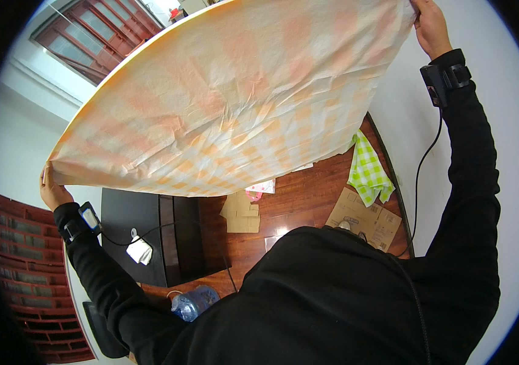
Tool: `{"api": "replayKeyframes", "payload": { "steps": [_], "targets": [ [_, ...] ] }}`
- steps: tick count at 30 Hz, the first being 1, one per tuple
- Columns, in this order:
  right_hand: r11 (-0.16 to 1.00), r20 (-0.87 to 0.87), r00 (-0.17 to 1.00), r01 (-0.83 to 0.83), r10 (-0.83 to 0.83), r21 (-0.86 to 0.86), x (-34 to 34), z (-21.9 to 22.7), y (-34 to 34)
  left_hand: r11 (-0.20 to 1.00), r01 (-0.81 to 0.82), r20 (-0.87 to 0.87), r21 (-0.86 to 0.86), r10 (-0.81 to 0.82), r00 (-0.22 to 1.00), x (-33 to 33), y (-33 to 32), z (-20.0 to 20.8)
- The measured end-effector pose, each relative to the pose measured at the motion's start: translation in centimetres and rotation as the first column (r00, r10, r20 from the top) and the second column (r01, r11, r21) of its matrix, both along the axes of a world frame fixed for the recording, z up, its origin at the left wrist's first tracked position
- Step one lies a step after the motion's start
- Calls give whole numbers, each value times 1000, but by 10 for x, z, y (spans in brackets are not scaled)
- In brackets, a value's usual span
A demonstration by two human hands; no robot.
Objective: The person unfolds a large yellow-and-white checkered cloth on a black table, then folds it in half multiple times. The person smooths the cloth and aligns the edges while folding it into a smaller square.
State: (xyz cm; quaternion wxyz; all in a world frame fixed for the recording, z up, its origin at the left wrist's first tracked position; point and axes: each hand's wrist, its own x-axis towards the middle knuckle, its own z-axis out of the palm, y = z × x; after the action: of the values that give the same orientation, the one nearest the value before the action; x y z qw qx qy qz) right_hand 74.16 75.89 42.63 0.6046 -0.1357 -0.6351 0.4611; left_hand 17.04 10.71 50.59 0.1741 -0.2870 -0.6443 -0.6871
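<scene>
A large orange-and-white checked cloth (235,103) is stretched out wide in front of me, raised high and seen from its underside. My left hand (52,191) grips its lower left corner, arm stretched out to the side. My right hand (431,27) grips the upper right corner near the top of the view. Both wrists wear black bands with small devices, and a cable runs down from each one. The cloth hides much of the floor and the wall behind it.
Below lie a dark wooden floor (296,204), a black cabinet (150,234) with a white charger on it, flattened cardboard pieces (366,219), a green-and-white checked cloth (369,173), and a clear water bottle (194,302). A red-framed window (98,42) sits upper left.
</scene>
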Motion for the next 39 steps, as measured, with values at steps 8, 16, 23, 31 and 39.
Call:
{"api": "replayKeyframes", "payload": {
  "steps": [8,16,23,31,39],
  "targets": [
    [999,-175,984,-44,40,-19,-20,22,-21,987,-84,-216,-137,53,975,-2,-10,0],
    [978,-230,951,-203,208,47,-35,29,10,997,-41,-54,-65,37,998,-8,3,0],
    [997,-235,970,-48,61,61,-42,34,19,981,-105,-165,-162,78,983,-3,6,-5],
    [999,-86,995,-53,53,2,-43,43,49,990,-87,-96,-109,77,992,-10,4,-10],
    [989,53,990,137,-135,-55,-66,34,86,989,-137,-67,-50,133,989,-2,14,-25]
  ]
}}
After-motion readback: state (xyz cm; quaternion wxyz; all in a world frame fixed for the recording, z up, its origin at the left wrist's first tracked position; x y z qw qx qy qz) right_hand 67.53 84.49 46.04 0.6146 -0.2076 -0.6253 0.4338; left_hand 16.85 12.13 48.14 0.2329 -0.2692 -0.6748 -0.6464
